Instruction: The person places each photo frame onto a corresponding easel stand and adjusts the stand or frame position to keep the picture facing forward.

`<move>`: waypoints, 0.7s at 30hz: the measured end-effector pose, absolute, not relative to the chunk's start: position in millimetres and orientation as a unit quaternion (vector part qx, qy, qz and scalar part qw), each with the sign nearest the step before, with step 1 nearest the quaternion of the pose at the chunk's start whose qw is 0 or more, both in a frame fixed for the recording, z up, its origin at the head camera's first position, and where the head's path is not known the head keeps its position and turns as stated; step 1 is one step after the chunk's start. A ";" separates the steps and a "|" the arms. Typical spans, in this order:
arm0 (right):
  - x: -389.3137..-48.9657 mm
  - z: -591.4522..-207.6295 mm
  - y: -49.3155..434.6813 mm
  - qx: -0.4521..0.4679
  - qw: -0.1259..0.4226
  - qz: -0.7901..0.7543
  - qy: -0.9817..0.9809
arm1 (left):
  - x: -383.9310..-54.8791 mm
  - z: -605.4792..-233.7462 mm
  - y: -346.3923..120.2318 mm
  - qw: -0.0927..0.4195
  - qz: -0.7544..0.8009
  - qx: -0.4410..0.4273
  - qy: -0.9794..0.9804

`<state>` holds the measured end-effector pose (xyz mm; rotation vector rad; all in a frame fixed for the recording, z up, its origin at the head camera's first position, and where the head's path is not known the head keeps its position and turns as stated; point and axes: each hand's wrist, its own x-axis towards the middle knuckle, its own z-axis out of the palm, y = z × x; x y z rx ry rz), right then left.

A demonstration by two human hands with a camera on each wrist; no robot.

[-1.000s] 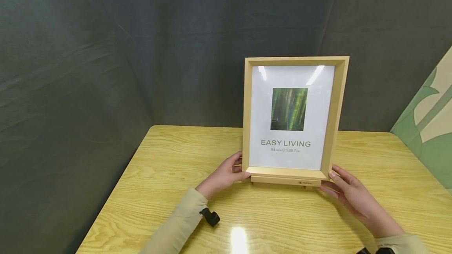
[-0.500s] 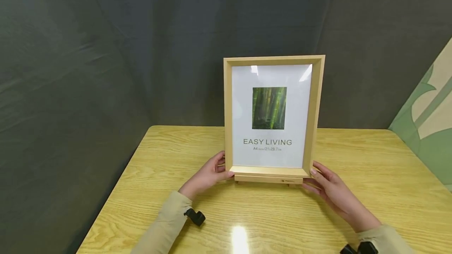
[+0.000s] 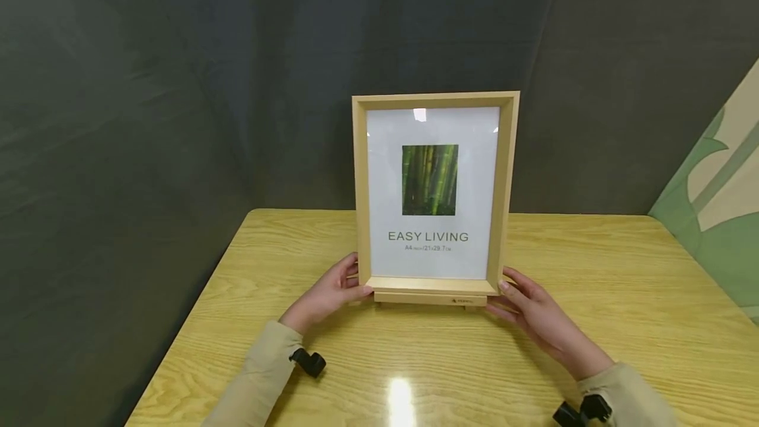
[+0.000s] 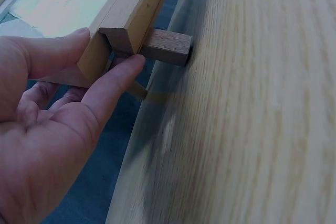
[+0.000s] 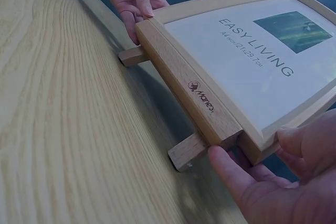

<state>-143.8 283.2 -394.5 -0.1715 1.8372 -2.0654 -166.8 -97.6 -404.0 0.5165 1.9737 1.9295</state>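
Observation:
A light wooden picture frame with a white "EASY LIVING" insert stands nearly upright on a small wooden easel, whose branded ledge runs under its lower edge. My left hand grips the lower left corner, thumb on the front; in the left wrist view a finger touches the end of the ledge. At the opposite lower corner, my right hand holds the frame with its thumb in front and fingers below and behind. Short easel feet reach down at the tabletop; whether they touch it I cannot tell.
The yellow wood-grain table extends to both sides and in front of the easel. A dark curtain hangs behind and to the left. At the right is a green and beige leaf-patterned panel.
Frame and easel have moved left across the table, with both hands keeping their hold on the lower corners. Their shift was larger in the first half second.

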 end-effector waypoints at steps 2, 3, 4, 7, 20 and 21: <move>-143.9 -394.2 283.0 -0.060 0.187 -0.732 0.652 | -166.8 -404.1 -97.9 0.168 0.681 0.185 0.688; -144.0 -394.1 283.0 -0.059 0.187 -0.733 0.652 | -166.8 -403.9 -97.6 0.168 0.682 0.188 0.686; -144.1 -394.0 283.2 -0.059 0.188 -0.733 0.651 | -166.8 -403.7 -97.2 0.169 0.684 0.189 0.684; -144.2 -393.7 283.9 -0.062 0.188 -0.734 0.650 | -166.7 -402.9 -96.2 0.166 0.686 0.189 0.683; -146.4 -386.6 309.3 -0.099 0.208 -0.618 0.752 | -164.8 -401.2 -101.4 0.157 0.647 0.170 0.726; -147.5 -385.7 313.8 -0.115 0.200 -0.602 0.764 | -165.3 -399.3 -103.6 0.155 0.649 0.166 0.726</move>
